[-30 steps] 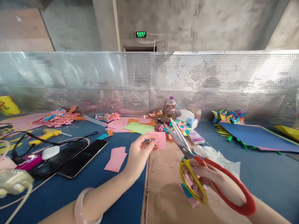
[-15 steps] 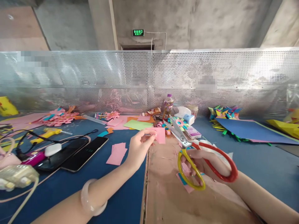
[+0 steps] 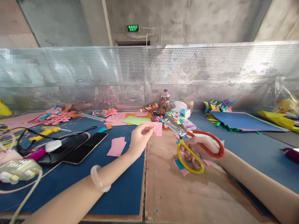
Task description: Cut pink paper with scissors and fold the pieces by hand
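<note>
My left hand (image 3: 142, 137) pinches a small square of pink paper (image 3: 158, 129) by its left edge, above the seam between the blue mat and the brown board. To the right, my right hand (image 3: 195, 148) is wrapped round the handles of a pair of scissors (image 3: 183, 132), one yellow and one red. The scissor blades are parted and point up and left, close to the pink paper but apart from it. Several pink paper pieces (image 3: 116, 146) lie on the blue mat left of my left hand. Pink and blue scraps (image 3: 181, 167) lie below the scissors.
Two dark phones (image 3: 86, 147), cables and a yellow glue gun (image 3: 44, 133) lie at left. Along the back are a green paper sheet (image 3: 136, 120), a drink bottle (image 3: 164, 102) and paper flowers (image 3: 57, 115). Blue sheets (image 3: 245, 121) lie at right, before a perforated metal partition (image 3: 93, 77).
The scissors have come slightly nearer the pink paper and their handles have drawn a little closer together. The view has shifted a little. My left hand still holds the paper.
</note>
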### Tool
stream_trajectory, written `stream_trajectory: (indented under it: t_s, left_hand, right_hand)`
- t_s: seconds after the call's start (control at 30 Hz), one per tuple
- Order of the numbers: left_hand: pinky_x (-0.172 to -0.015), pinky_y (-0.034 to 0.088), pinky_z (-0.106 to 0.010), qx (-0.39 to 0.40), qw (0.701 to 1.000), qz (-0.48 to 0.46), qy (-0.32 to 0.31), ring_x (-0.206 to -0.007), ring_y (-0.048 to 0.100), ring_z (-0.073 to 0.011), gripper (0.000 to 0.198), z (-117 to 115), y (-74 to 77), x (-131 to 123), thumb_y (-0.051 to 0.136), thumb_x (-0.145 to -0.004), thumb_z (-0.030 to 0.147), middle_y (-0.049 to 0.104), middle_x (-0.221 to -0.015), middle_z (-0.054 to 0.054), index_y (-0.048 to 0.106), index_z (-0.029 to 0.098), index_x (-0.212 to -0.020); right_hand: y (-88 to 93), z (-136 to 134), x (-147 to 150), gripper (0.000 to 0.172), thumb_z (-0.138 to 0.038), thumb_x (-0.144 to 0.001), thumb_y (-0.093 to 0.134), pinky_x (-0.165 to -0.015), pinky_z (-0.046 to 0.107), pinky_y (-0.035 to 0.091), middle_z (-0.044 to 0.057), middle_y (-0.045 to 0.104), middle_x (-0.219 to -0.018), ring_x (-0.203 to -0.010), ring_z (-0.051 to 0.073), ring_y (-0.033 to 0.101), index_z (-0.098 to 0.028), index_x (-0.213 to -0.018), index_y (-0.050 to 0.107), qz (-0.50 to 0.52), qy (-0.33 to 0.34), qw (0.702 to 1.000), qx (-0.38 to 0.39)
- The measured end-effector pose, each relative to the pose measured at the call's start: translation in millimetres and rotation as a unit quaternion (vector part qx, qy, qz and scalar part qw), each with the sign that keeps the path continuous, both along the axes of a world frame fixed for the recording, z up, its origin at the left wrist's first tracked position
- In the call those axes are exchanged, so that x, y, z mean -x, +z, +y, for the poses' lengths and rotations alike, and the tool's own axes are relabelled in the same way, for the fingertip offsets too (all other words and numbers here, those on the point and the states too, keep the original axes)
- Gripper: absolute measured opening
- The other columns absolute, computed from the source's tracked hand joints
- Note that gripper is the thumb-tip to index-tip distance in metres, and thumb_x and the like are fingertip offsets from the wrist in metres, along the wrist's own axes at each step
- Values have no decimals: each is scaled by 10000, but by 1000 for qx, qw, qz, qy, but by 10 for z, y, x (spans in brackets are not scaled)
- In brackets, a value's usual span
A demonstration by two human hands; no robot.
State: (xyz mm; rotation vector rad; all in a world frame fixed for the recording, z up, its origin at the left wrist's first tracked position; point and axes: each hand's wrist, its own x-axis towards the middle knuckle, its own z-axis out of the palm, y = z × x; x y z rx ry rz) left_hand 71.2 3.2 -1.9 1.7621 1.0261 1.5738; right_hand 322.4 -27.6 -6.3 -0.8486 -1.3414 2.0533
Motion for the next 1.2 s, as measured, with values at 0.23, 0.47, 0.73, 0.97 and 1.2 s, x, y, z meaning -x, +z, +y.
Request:
stream_trajectory:
  t_s: [0.23, 0.47, 0.73, 0.97, 1.2]
  left_hand:
    - [-594, 493, -243, -19, 1000, 14, -4, -689, 605, -137, 92, -35, 14, -44, 586, -729, 237, 655, -838, -41, 649, 181, -765]
    - [-574, 493, -232, -20, 999, 16, -22, -666, 598, -126, 79, -25, -19, -59, 577, -737, 227, 647, -848, -35, 641, 182, -745]
    - [-542, 525, -240, 51, 996, -53, -53, -711, 624, -154, 109, -23, -29, -55, 599, -725, 263, 623, -864, -45, 595, 171, -784]
    - [-656, 538, -287, 83, 989, -102, -71, -734, 629, -155, 125, -19, -28, -76, 617, -717, 267, 604, -856, -34, 563, 164, -764]
    - [-724, 524, -294, 116, 986, -106, -62, -802, 624, -165, 164, -6, -26, -89, 627, -710, 277, 607, -901, -48, 559, 164, -808]
  right_hand:
    - [8, 16, -81, 271, -284, -813, 390, -447, 204, 432, 47, 595, -713, -545, 124, 569, -103, -849, 588, -26, 14, 999, 15]
    - [24, 15, -72, 274, -262, -823, 378, -417, 175, 376, 44, 580, -688, -551, 120, 553, -90, -877, 585, -25, 25, 999, 40]
    - [-4, 46, -50, 276, -250, -809, 357, -415, 188, 411, 80, 605, -701, -568, 137, 561, -87, -853, 575, -16, 35, 998, 46]
    - [27, 35, 75, 341, -321, -815, 310, -360, 193, 426, 109, 617, -751, -522, 126, 531, -108, -798, 575, -10, 56, 997, 45]
    - [-70, -2, 133, 334, -387, -777, 403, -347, 201, 412, 85, 581, -735, -517, 127, 530, -118, -808, 600, 19, 47, 998, 40]
